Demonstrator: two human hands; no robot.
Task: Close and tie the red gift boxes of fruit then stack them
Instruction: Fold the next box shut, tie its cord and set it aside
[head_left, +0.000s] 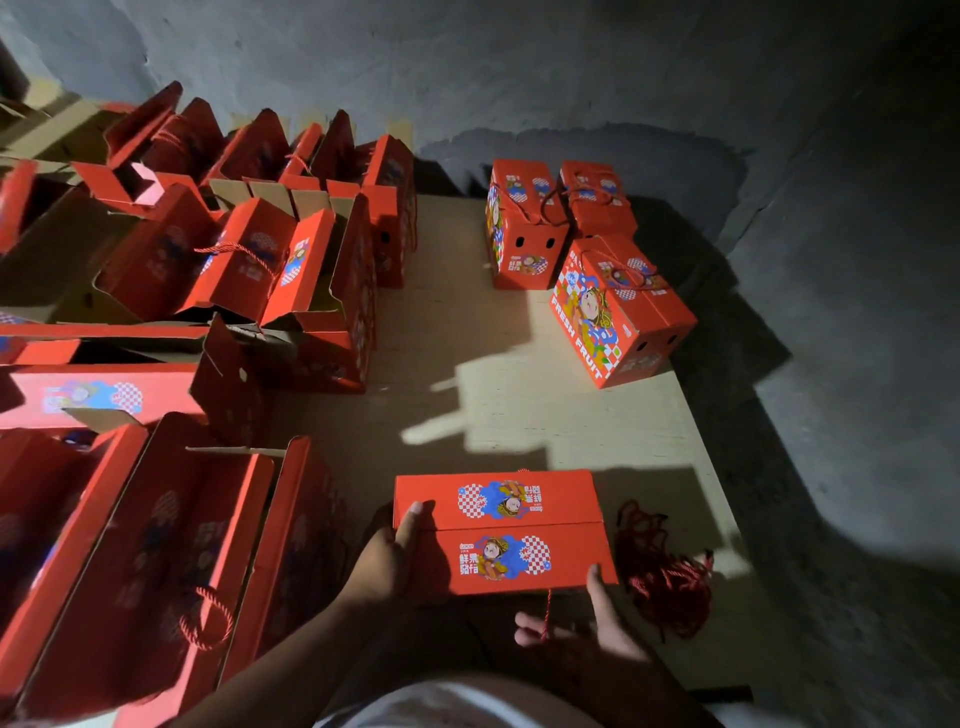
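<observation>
- The left hand (400, 540) grips the left end of the box (501, 532), thumb on top near the far left corner, fingers wrapped down the side out of sight.
- The right hand (576, 618) lies palm up below the box's near right corner, fingers spread and holding nothing; its thumb touches the near edge, and a thin cord (546, 616) hangs from that edge across the fingers.
- The box sits on the board (519, 415) right in front of the person, both top flaps down and meeting at a middle seam, not yet tied.
- Handling, as a judgement: it is printed corrugated card, stiff along the edges but likely to dent or spring open at the seam if pressed mid-flap. With fruit inside it is probably fairly heavy, so hold it at the ends or under the base, not by the flaps.
- The cord looks thin and limp; it will need pinching near its end to tie.
- A loose tangle of spare cords (665, 577) lies just right of the box.
- Writing: both flaps carry a cartoon figure, checker pattern and Chinese characters, with a small word that may be "GOOD"; too small to be sure.
- A tied box (621, 312) far right reads "FRESH FRUIT" down its side; two more closed boxes (556, 218) stand behind it.
- Open boxes (218, 270) crowd the left.
</observation>
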